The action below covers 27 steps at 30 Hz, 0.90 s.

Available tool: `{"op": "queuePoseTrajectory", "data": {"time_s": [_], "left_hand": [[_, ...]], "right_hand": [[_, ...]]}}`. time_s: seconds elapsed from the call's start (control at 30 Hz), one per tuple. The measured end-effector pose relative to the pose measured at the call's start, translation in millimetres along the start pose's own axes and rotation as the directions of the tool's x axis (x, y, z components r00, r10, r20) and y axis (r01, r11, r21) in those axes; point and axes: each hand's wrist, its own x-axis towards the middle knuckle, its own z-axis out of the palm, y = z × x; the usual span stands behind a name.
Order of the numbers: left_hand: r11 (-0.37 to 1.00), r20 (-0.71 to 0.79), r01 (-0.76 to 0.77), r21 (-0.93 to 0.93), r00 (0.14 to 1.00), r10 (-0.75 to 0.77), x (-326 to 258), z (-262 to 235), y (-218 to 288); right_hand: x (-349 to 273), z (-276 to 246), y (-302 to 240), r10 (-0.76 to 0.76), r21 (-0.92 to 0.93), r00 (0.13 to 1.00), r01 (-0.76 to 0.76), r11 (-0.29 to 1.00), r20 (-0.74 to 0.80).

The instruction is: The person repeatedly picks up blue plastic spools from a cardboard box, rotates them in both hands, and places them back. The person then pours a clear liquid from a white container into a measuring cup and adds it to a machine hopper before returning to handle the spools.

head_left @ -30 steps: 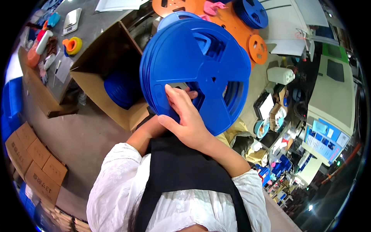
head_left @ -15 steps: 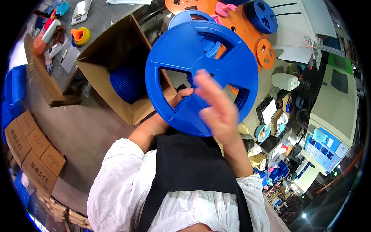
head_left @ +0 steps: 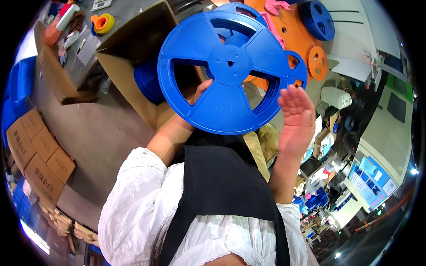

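The left hand (head_left: 197, 95) holds the blue reel (head_left: 228, 71) up flat from behind; the right hand (head_left: 295, 119) waits open beside the reel.

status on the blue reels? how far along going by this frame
Done: some blue reels already sit stacked in the open cardboard box. In hand: the left hand holds up a stack of blue reels by its rim, front reel facing the camera; the right hand is open beside it, not gripping. Left: that stack is not in the box, and more reels, blue and orange, lie on the surface beyond.
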Motion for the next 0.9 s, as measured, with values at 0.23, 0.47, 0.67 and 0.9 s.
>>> {"op": "queuePoseTrajectory", "data": {"time_s": [0.23,0.47,0.67,0.9], "left_hand": [[1.000,-0.346,-0.007,0.025,0.938,0.015,-82.9,-47.3,19.6],[0.772,-0.653,0.214,0.598,0.689,0.315,-130.9,-44.2,44.4],[0.876,-0.887,0.200,0.438,-0.061,0.458,-220.2,-232.4,80.1],[0.722,-0.495,0.493,0.486,-0.525,0.692,-200.4,-431.2,86.4]], "right_hand": [[-4.5,102.5,64.3,0.441,-0.412,0.664,-0.213,0.886,0.604],[-15.0,150.1,138.8,0.689,-0.146,0.534,-0.729,0.669,0.490],[-3.4,139.8,193.6,0.807,-0.129,0.498,-0.820,0.558,0.318],[8.7,137.2,234.5,0.833,-0.304,0.501,-0.776,0.552,0.233]]}}
